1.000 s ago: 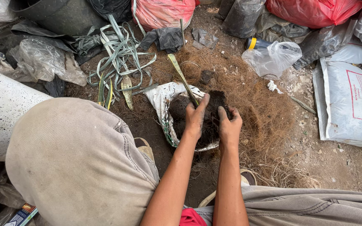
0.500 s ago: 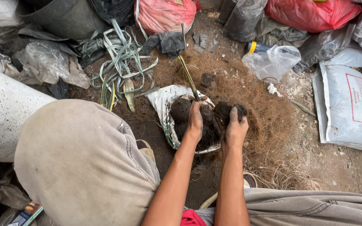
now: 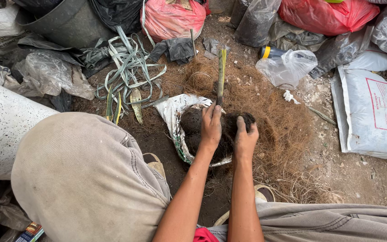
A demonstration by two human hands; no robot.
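My left hand [image 3: 211, 127] grips the base of a thin green plant stalk [image 3: 221, 74] that stands nearly upright out of dark soil [image 3: 191, 125]. My right hand [image 3: 245, 139] cups a clump of dark soil or root mass beside the stalk. The soil sits in a rolled-down white woven sack [image 3: 175, 112] on the ground. Brown coconut fibre [image 3: 283, 125] spreads around and behind the sack. Both forearms reach forward between my knees.
Cut green leaf strips [image 3: 128, 67] lie at the back left. Red plastic bags [image 3: 173, 18], grey and clear bags [image 3: 287, 67], a dark bucket [image 3: 63, 24] and a white printed sack [image 3: 372, 114] ring the spot. My trouser knee [image 3: 81, 175] fills the lower left.
The stalk has swung from leaning left to nearly upright. My left hand has moved onto its base, and my right hand has shifted right onto the dark clump.
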